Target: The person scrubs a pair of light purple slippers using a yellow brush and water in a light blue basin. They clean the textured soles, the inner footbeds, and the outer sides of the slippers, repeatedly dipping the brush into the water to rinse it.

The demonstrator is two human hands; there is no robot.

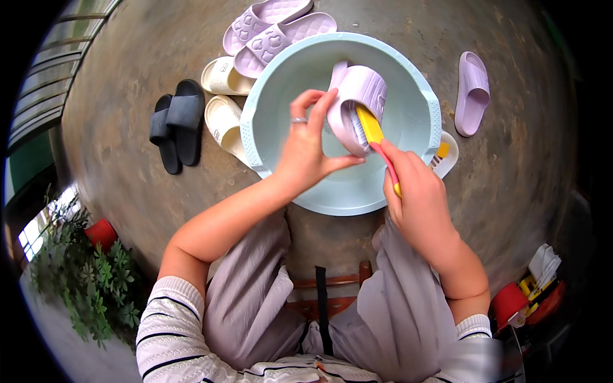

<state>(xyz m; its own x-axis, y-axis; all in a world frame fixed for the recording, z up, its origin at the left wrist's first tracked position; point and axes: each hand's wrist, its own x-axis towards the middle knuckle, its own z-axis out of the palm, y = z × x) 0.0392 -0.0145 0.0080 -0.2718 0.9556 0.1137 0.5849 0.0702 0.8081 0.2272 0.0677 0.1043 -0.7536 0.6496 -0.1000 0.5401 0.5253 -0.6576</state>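
Observation:
Over a pale blue basin (343,203), my left hand (311,143) grips a lilac slide slipper (364,86) by its side, thumb low and fingers higher up. My right hand (418,191) is closed around the pink and yellow handle of a scrub brush (370,126). The brush's yellow head reaches into the slipper's foot opening, its pale bristles against the inside. Part of the brush head is hidden by the slipper.
Beyond the basin lies a pair of lilac slippers (271,43); a single lilac slipper (472,94) is at the right. Cream slippers (223,121) and dark slippers (185,121) stand left. A white oval dish (449,159) sits beside the basin. Plants (96,293) grow at lower left.

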